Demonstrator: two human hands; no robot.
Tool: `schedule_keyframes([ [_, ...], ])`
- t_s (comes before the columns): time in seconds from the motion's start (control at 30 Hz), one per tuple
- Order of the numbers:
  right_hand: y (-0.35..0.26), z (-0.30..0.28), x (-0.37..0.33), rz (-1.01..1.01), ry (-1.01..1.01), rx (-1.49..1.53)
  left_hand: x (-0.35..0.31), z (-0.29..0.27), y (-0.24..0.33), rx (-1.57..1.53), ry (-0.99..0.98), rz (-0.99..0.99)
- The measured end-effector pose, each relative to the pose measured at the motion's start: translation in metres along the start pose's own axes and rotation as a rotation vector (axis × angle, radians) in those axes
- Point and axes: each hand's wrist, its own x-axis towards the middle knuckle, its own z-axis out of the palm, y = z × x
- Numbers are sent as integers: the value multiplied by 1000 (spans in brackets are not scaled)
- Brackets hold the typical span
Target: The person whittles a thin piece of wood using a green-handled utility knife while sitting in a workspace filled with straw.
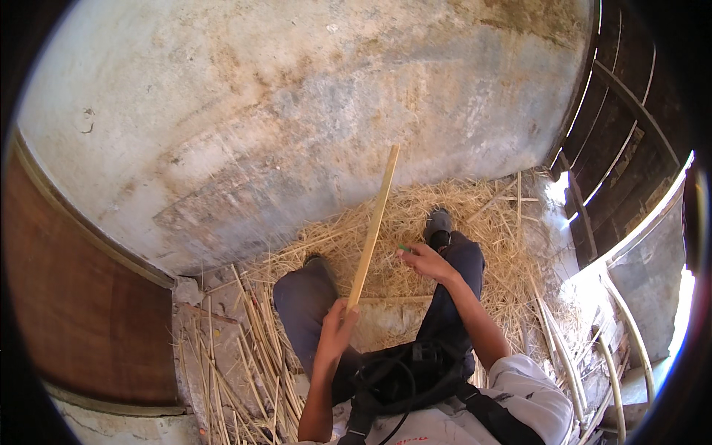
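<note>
My left hand [340, 326] is closed around the lower end of a long, flat, pale yellow bamboo strip [377, 219]. The strip tilts up and away between my knees, its far end in front of the wall. To the right of it, apart from the strip, my right hand [424, 263] is closed on a small green object [403, 248]. Only a bit of that object shows at the fingertips, and its kind is hidden. Both hands are above the straw-like shavings, between my legs.
Curly shavings [489, 215] cover the floor around my feet. Thin split sticks [256, 348] lie in a heap at the left. A stained wall [334, 96] rises ahead. Brown boarding [89, 289] stands at the left, and thicker poles [629, 326] lean at the right.
</note>
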Motion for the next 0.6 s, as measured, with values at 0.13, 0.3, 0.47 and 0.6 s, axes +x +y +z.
schedule_keyframes([
  [0.13, -25, -1, -11, 0, -60, 550, 19, -4, -10, -204, -144, -223],
  [0.3, -34, 0, -21, -95, -22, 816, 19, 5, -8, -126, -290, -217],
  [0.47, -22, 3, -13, -160, 18, 759, 24, 8, 3, -71, -412, -225],
  [0.6, -33, 6, -18, -168, 31, 768, 35, 3, 14, 100, -518, -251],
])
